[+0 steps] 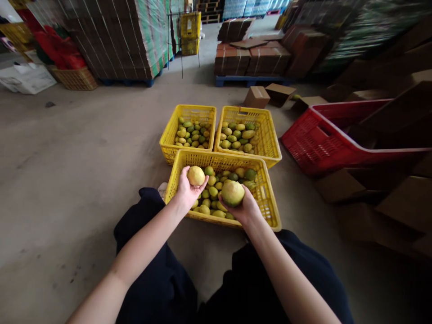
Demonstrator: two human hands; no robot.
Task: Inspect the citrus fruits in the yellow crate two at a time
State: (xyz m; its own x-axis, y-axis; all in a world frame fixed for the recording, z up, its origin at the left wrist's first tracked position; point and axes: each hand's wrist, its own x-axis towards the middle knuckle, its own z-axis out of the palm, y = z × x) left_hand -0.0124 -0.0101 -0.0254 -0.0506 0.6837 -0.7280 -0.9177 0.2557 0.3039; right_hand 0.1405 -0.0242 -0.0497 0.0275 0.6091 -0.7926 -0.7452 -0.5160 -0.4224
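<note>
My left hand (187,191) is closed around a pale yellow, lemon-like fruit (196,175), palm up, over the left part of the near yellow crate (273,207). A larger greenish-yellow fruit (232,193) of similar look rests in my right hand (248,208), fingers wrapped beneath it, above the right half of that crate. Under both hands lie several yellow and green fruits (213,191) inside the crate; my hands and wrists hide part of them.
Two more yellow crates, a left one (164,143) and a right one (275,146), hold similar fruits just beyond. At right stand a red crate (308,139) and loose cardboard boxes (351,191). Farther back, flattened cartons sit on a blue pallet (249,81), beside a wrapped stack (111,40).
</note>
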